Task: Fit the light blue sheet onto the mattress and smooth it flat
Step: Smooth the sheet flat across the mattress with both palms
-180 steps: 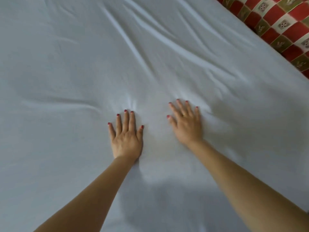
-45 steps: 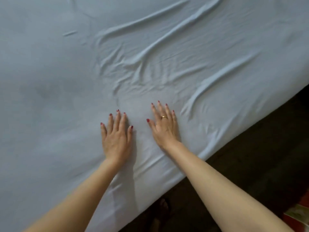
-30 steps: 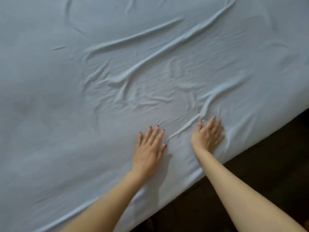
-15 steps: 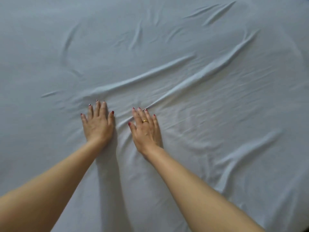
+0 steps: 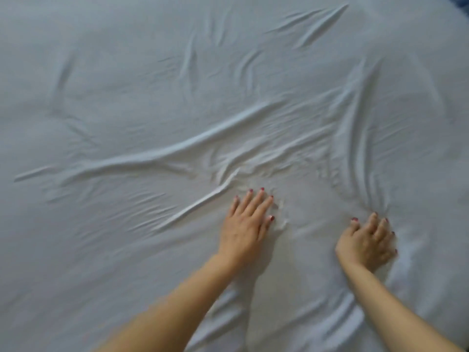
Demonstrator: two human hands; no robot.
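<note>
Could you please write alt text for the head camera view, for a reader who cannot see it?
Two bare hands press palm-down on a light blue sheet, the left hand flat and the right hand with its fingers slightly curled. Long wrinkles fan across the fabric beyond the hands.

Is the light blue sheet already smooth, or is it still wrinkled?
Still wrinkled. The light blue sheet is spread out, but a long ridge and smaller creases cross it beyond both flat hands.
</note>
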